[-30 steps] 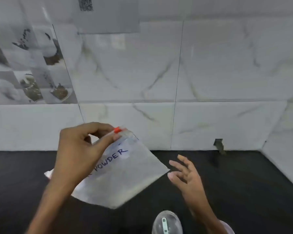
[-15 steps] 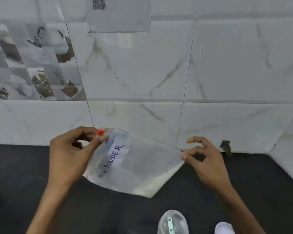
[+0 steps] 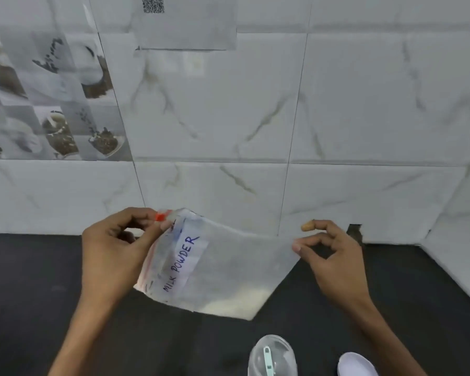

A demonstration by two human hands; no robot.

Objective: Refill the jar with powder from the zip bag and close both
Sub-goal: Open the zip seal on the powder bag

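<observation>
Head view: the zip bag (image 3: 228,270) is held in the air above the dark counter (image 3: 38,294), in front of the marble-tiled wall (image 3: 255,104) and between the two hands. Its long axis runs left to right, dipping a little toward the right, and its zip end points left and slightly up. The left hand (image 3: 111,256) has its fingers curled in, with thumb and fingertips pinching the red slider (image 3: 160,216) at the far-left corner of the bag. The right hand (image 3: 339,261) nips the bag's right corner between curled fingertips, one finger lifted above the rest - which fingers do the gripping is not clear. A white label (image 3: 182,264) near the zip end reads MILK POWDER in blue, the letters running up the bag. The pale powder (image 3: 236,302) lies gathered in the lowest corner, at the near right. Near the bottom edge of the picture, below the bag, stands the clear jar (image 3: 272,356) with a pale green piece inside it - and just to its right a white lid (image 3: 357,365), cut off by the frame.
</observation>
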